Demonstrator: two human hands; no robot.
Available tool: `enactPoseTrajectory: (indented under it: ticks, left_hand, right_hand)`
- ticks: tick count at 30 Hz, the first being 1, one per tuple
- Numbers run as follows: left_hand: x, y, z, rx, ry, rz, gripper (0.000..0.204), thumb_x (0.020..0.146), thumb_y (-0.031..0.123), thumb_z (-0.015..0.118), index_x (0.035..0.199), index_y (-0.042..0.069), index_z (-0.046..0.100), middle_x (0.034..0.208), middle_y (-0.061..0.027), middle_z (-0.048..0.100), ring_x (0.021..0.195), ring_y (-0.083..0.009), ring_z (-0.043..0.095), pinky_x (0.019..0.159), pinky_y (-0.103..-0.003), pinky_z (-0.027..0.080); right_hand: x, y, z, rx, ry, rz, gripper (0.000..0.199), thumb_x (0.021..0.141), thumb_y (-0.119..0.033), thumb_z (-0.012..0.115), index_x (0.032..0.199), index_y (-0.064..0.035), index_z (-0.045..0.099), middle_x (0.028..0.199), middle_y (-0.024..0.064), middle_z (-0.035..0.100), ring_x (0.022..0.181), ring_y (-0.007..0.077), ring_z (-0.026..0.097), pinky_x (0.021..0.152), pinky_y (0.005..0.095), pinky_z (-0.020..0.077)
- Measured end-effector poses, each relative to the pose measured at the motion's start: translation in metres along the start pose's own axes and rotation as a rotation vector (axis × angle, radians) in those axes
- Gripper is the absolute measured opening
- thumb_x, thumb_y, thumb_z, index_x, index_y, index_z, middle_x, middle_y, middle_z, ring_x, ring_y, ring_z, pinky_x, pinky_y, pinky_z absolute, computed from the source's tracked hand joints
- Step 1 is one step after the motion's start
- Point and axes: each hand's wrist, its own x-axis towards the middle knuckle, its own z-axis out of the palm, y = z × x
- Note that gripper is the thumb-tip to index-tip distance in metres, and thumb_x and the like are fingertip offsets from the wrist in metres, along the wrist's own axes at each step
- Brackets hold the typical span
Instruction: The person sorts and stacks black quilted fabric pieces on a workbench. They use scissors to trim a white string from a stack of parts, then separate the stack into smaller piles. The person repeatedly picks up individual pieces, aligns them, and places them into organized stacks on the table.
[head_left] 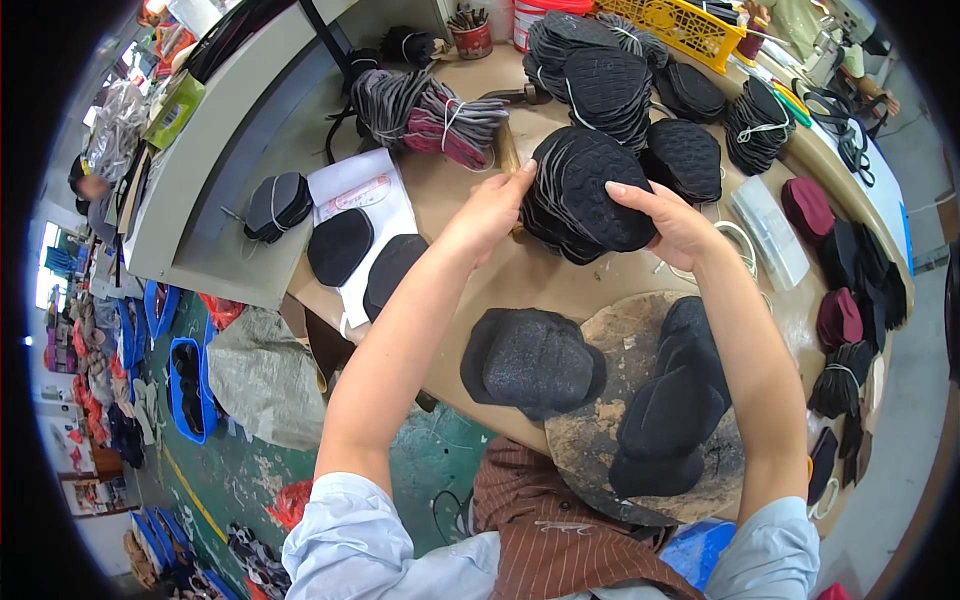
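Both hands hold a thick stack of black quilted fabric pieces (592, 190) over the far middle of the table. My left hand (500, 207) grips the stack's left edge, thumb upward. From the right, my right hand (672, 222) clasps it with the thumb lying on the top piece and the fingers hidden beneath. Nearer to me, a pile of dark grey-black pads (530, 362) lies at the edge of a round worn wooden board (585, 440). More black pads (668, 415) overlap in a row on that board.
Tied black bundles (605, 85) stand behind my hands, beside a yellow crate (665, 35). Grey and pink strips (440, 118) lie far left near a red tin (470, 38). Black pieces (340, 247) rest on white paper (385, 200). At right are a clear plastic box (770, 232) and maroon pieces (808, 208).
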Motion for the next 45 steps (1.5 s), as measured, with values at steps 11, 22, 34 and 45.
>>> enactPoseTrajectory:
  ticks: [11,22,34,45]
  left_hand:
    - [-0.046,0.023,0.013,-0.307,0.029,0.04,0.06,0.099,0.047,0.038,0.13,-0.004,0.047,0.13,-0.0142,0.054,0.118,-0.0223,0.051,0.102,-0.037,0.037]
    - [-0.129,0.056,0.029,-0.521,-0.389,0.034,0.051,0.095,0.03,0.055,0.134,0.002,0.039,0.121,-0.008,0.058,0.106,-0.016,0.06,0.088,-0.033,0.051]
    - [-0.14,0.049,0.126,-0.598,-0.552,0.083,0.06,0.087,0.005,0.06,0.14,0.001,0.031,0.124,-0.0104,0.055,0.11,-0.0169,0.057,0.094,-0.031,0.047]
    - [-0.073,0.053,0.285,-0.213,-0.165,0.559,0.053,0.081,0.017,0.054,0.124,-0.009,0.039,0.11,-0.0296,0.056,0.105,-0.0348,0.057,0.093,-0.037,0.043]
  right_hand:
    - [-0.016,0.013,0.032,0.367,-0.114,0.081,0.052,0.082,-0.038,0.067,0.124,-0.0088,0.054,0.115,0.0083,0.063,0.104,0.0209,0.06,0.091,0.0405,0.0449]
    - [-0.084,0.011,-0.002,0.58,-0.488,0.008,0.047,0.094,-0.031,0.052,0.13,-0.002,0.047,0.12,0.0144,0.061,0.105,0.0252,0.062,0.088,0.0424,0.0513]
    - [-0.205,0.041,-0.045,0.472,-0.082,-0.24,0.055,0.09,-0.028,0.056,0.132,0.0039,0.042,0.125,0.0178,0.056,0.111,0.0279,0.059,0.096,0.0423,0.0478]
    - [-0.293,0.062,-0.082,0.032,0.73,-0.652,0.053,0.082,-0.004,0.062,0.131,0.0025,0.043,0.12,0.0107,0.058,0.112,0.0226,0.056,0.101,0.0375,0.0408]
